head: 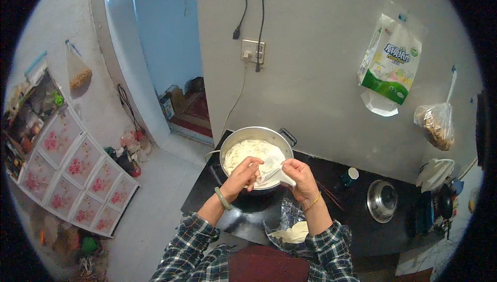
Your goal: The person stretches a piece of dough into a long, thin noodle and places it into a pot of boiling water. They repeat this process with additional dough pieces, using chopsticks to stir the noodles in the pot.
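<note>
My right hand (301,179) pinches a thin, pale sheet of dough (288,180), and a flap of it hangs below the fingers. My left hand (242,177) has its curled fingers at the other side of the stretched sheet, with a jade-like bangle on the wrist. Both hands are over the near rim of a wide metal pot (257,130). Pale, lumpy food (248,152) fills much of the pot, partly covered by my hands. Close to my body, a flat piece of dough (293,232) lies on clear plastic film (289,210).
The pot stands on a black counter (330,208). Chopsticks (330,196), a dark cup (350,176) and a metal bowl (382,201) are to the right. A cord runs from the wall socket (253,51) down behind the counter. A paper-towel pack (392,59) hangs on the wall.
</note>
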`<state>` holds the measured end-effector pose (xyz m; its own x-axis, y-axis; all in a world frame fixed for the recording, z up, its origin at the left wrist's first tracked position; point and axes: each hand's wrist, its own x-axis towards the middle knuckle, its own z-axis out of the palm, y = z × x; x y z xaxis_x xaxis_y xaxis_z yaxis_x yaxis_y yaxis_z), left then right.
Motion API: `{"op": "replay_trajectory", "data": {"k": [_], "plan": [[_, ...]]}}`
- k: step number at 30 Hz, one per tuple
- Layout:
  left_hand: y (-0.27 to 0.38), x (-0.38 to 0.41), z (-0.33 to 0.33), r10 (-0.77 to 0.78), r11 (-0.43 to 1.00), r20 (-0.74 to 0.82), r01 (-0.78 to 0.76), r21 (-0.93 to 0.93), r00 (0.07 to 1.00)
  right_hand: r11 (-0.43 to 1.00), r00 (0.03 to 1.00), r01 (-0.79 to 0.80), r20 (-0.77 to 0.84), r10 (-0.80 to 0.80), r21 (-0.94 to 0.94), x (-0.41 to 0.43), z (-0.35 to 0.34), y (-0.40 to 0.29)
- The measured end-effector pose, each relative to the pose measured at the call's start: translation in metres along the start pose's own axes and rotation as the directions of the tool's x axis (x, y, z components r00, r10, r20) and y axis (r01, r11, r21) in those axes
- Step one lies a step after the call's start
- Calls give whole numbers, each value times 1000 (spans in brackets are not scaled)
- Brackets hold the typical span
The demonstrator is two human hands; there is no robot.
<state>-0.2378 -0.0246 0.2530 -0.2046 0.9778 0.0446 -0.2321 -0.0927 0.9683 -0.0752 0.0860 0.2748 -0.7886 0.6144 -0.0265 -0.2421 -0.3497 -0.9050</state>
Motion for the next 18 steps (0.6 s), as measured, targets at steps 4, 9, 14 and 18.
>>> {"op": "replay_trajectory", "data": {"k": [4,9,14,18], "plan": [[-33,5,7,-160,973,-64,147,-181,985,979,958,191,-202,-202,-71,4,1,-4],[-42,7,53,-188,800,140,234,-553,972,850,867,324,-230,-442,-414,3,3,2],[-52,9,67,-156,711,51,147,-687,987,727,785,360,-231,-575,-585,-5,7,13],[-49,9,73,-136,629,60,133,-766,989,659,736,356,-236,-635,-663,-11,7,22]]}}
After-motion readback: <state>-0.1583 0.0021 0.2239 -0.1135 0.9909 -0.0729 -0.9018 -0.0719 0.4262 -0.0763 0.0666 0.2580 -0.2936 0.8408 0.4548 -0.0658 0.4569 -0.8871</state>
